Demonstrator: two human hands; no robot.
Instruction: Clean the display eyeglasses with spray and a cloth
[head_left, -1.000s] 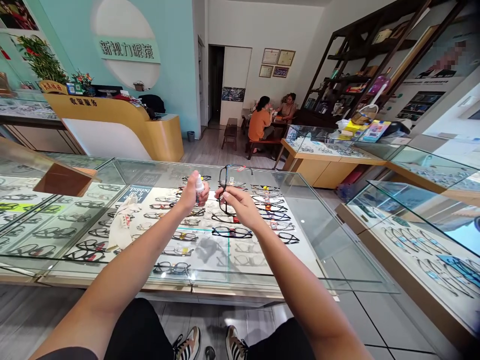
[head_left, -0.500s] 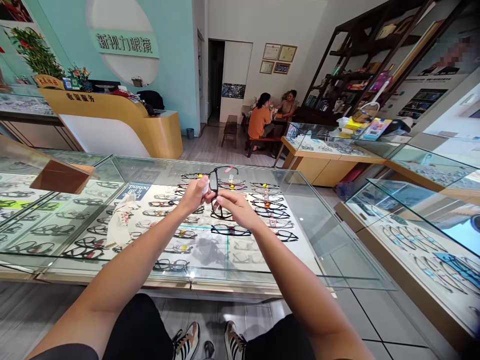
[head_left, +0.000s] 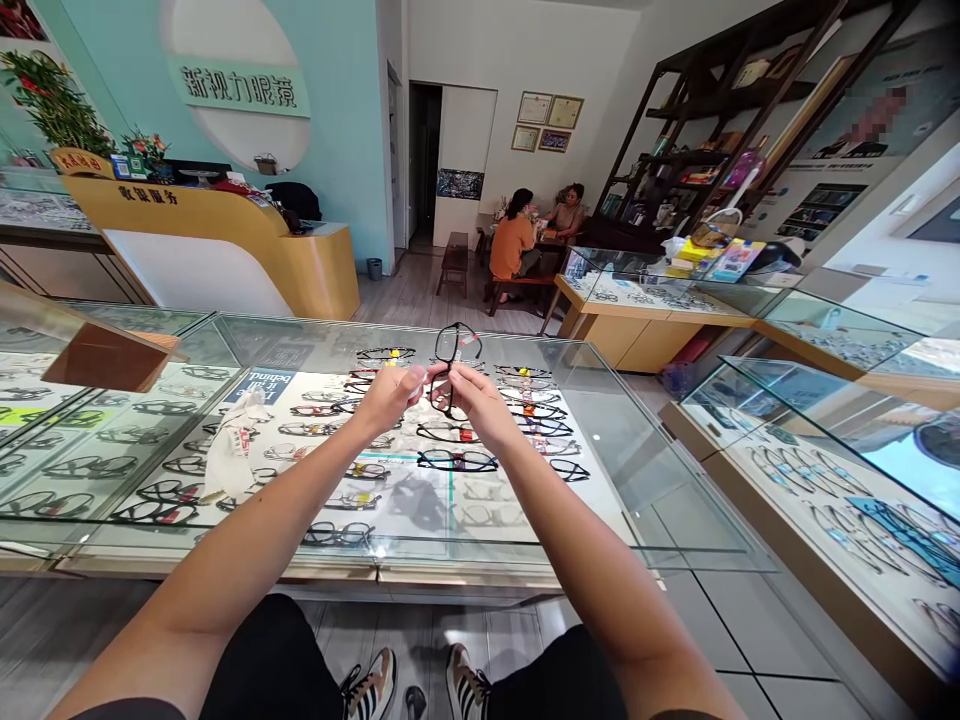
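Over the glass display counter, a pair of black-framed eyeglasses is held on end, one lens above the other. A reddish tag shows on its temple. My right hand pinches the frame near the bridge between thumb and fingers. Close on the other side, my left hand is closed, its fingertips touching or nearly touching the frame. A bit of white cloth shows at its thumb; most of it is hidden. Under the glass lie rows of eyeglasses, several with coloured tags.
A white printed cloth or bag lies on the counter to the left. A brown-based stand is at far left. Another display case stands at right. Farther back, two people sit at a table near a wooden bench.
The eyeglasses have risen slightly and moved right, turning so the upper lens faces me more. My left hand has shifted a little lower, and its white cloth shows less.
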